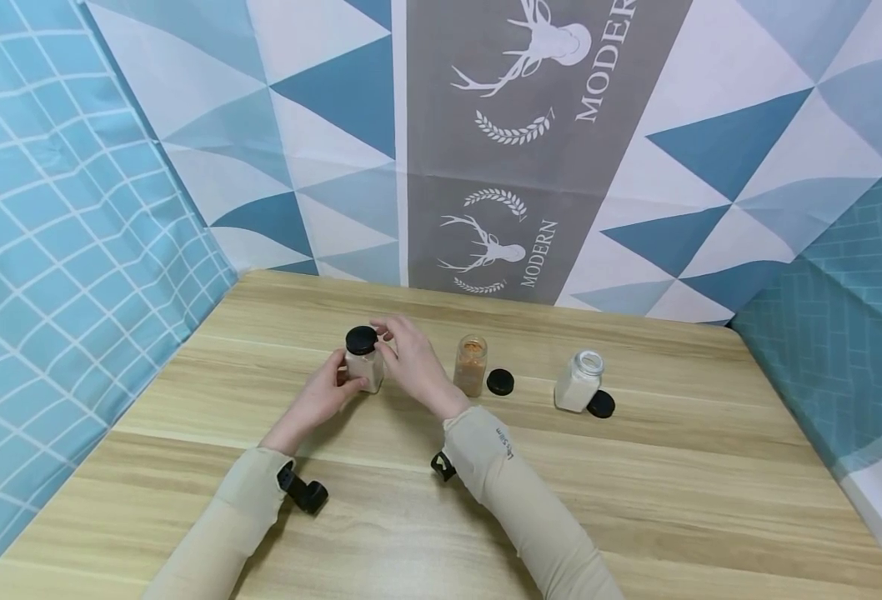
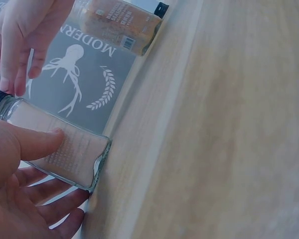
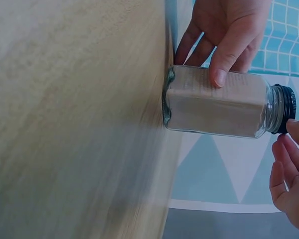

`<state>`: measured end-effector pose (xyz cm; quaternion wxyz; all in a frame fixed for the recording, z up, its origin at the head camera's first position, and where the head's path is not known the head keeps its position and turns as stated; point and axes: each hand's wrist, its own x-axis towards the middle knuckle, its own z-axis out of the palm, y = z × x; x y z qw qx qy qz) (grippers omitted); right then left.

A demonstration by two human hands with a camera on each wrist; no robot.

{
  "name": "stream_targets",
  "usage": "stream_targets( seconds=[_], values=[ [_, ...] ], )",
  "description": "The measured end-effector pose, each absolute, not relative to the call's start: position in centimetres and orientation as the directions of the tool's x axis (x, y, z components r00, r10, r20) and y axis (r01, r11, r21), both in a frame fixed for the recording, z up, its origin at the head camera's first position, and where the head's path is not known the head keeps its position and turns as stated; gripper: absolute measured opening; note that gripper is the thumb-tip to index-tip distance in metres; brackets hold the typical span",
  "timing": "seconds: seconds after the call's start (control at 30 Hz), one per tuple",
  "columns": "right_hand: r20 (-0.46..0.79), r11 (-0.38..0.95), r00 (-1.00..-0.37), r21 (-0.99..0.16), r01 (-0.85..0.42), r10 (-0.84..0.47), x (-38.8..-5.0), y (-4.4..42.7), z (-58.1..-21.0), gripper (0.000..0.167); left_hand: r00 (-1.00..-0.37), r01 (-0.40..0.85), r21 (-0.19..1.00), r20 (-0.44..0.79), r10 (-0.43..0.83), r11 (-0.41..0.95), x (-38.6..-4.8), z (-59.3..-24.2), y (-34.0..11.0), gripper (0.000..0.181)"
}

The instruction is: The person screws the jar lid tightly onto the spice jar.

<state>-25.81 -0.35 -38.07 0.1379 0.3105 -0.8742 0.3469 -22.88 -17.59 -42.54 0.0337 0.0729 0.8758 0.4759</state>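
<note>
A glass jar of pale powder (image 1: pixel 366 372) with a black lid (image 1: pixel 362 339) stands upright on the table. The left hand (image 1: pixel 325 392) holds its body low down, thumb on one side and fingers around the other, as the left wrist view shows with the jar (image 2: pixel 65 144). At the lid (image 3: pixel 287 109) in the right wrist view, the right hand (image 3: pixel 295 181) has its thumb on the rim and a fingertip beside it, the other fingers loosely bent. The lid sits on the jar's neck.
To the right stand an uncapped jar of orange powder (image 1: pixel 470 371) with a black lid (image 1: pixel 500 382) beside it, and an uncapped jar of white powder (image 1: pixel 578 385) with another black lid (image 1: pixel 602 404). Patterned cloth (image 1: pixel 336 192) hangs behind the table.
</note>
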Motion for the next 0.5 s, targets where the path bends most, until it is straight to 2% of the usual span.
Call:
stream_targets(
  seconds=[0.13, 0.37, 0.5],
  values=[
    [0.450, 0.565, -0.762, -0.512, -0.648, -0.466, -25.9, -0.3, -38.0, 0.033, -0.986, 0.098, 0.837, 0.009, 0.166, 0.538, -23.0, -42.6, -17.7, 0.058],
    [0.438, 0.512, -0.700, -0.480, -0.712, -0.563, -26.1, -0.3, -38.1, 0.039, -0.981, 0.112, 0.849, 0.010, 0.195, 0.516, -23.0, -42.7, -18.3, 0.058],
    [0.435, 0.498, -0.690, -0.483, -0.721, -0.578, -26.0, -0.3, -38.1, 0.039, -0.977, 0.119, 0.851, 0.007, 0.215, 0.512, -23.0, -42.8, -18.7, 0.056]
  ],
)
